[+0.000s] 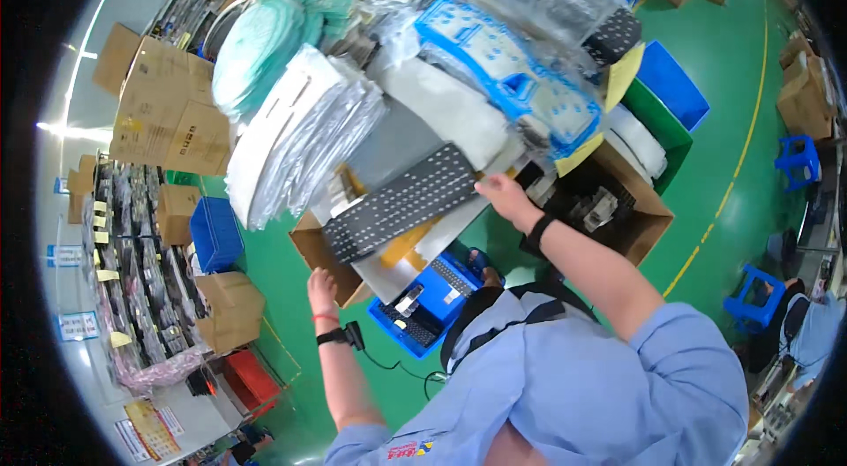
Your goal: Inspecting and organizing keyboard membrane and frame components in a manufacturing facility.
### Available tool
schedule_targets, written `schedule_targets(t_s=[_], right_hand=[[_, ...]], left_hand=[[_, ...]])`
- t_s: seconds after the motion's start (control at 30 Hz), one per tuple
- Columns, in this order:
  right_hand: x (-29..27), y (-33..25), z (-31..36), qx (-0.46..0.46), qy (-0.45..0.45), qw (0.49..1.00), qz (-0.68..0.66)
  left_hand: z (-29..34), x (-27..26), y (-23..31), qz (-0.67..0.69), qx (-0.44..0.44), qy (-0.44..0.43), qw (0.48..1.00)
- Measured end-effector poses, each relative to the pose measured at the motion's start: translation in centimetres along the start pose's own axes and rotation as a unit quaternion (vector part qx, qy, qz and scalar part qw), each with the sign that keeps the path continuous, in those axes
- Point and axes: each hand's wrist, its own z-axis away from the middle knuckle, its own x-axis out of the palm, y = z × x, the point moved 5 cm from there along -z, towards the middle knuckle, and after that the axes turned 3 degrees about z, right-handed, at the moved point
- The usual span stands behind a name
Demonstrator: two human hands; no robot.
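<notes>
A long black panel with rows of white dots [406, 206] lies at a slant over the worktop in front of me. My right hand [509, 199] grips its right end between thumb and fingers. Just below the panel's left end, my left hand [323, 289] is raised beside a cardboard box, its fingers stretched upward and a small gap showing between them and the panel. Under the panel are a white surface [445, 234] and a yellow-orange piece [408, 245], both partly covered.
Wrapped white curved parts [304, 126], round pale green sheets [265, 51] and a blue film-covered part [507, 69] are piled beyond the panel. An open cardboard box [648, 223] stands at right. Below the worktop sits a blue bin [450, 294] holding dark parts.
</notes>
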Motion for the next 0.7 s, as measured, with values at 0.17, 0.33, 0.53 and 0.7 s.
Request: schedule_targets(t_s=[0.17, 0.33, 0.53, 0.7], right_hand=[[3.9, 0.0, -3.4, 0.139, 0.003, 0.990, 0.029], [4.6, 2.2, -6.5, 0.069, 0.072, 0.991, 0.084], [6.8, 1.7, -6.9, 0.143, 0.041, 0.973, 0.175], [8.6, 1.2, -5.7, 0.132, 0.084, 0.961, 0.228]], left_hand=[[-7.5, 4.4, -0.1, -0.024, -0.145, 0.029, 0.989], [-11.6, 6.0, -1.8, -0.013, -0.148, -0.094, 0.984], [-12.3, 5.1, -2.6, 0.035, -0.182, -0.043, 0.982], [-13.1, 3.6, -3.3, 0.049, -0.208, -0.068, 0.974]])
